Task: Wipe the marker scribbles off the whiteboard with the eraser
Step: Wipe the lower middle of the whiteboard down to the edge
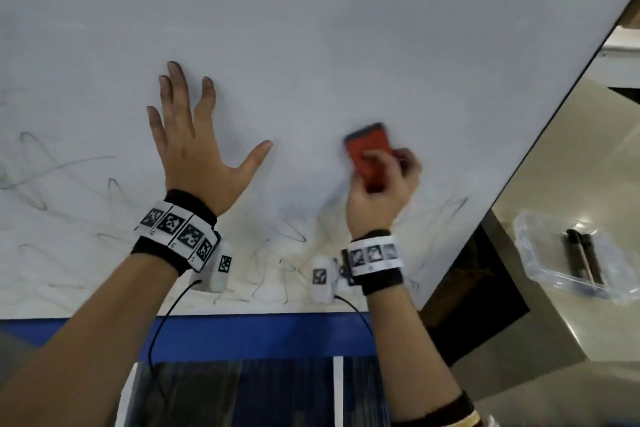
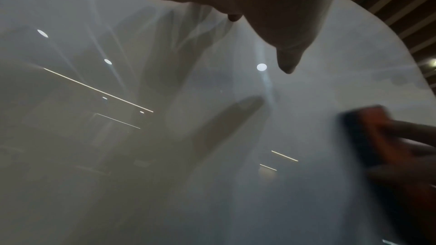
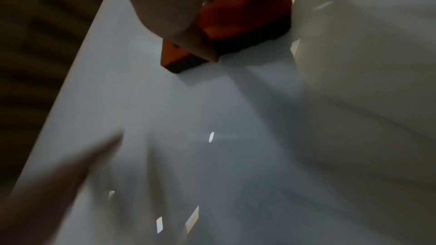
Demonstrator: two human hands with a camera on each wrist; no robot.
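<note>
My right hand (image 1: 379, 191) grips the red rectangular eraser with the dark felt base (image 1: 370, 154), thumb and fingers curled round its sides, felt pressed flat on the large glossy white whiteboard (image 1: 346, 28). My left hand (image 1: 194, 146) lies spread on the board to the left, fingers straight and apart, well clear of the eraser. The thin black marker scribbles (image 1: 62, 180) sit mostly below and to the left of both hands, with a few more under my right wrist, so the eraser rests above most of what it must clear. I judge the main risk is my left palm or wristbands dragging through wet-looking lines and smearing them. Tilting the eraser onto an edge would leave streaks, and a loose hold could let it slip. The clear plastic tray holding dark markers (image 1: 568, 260) stands off to the right, apart from my work
</note>
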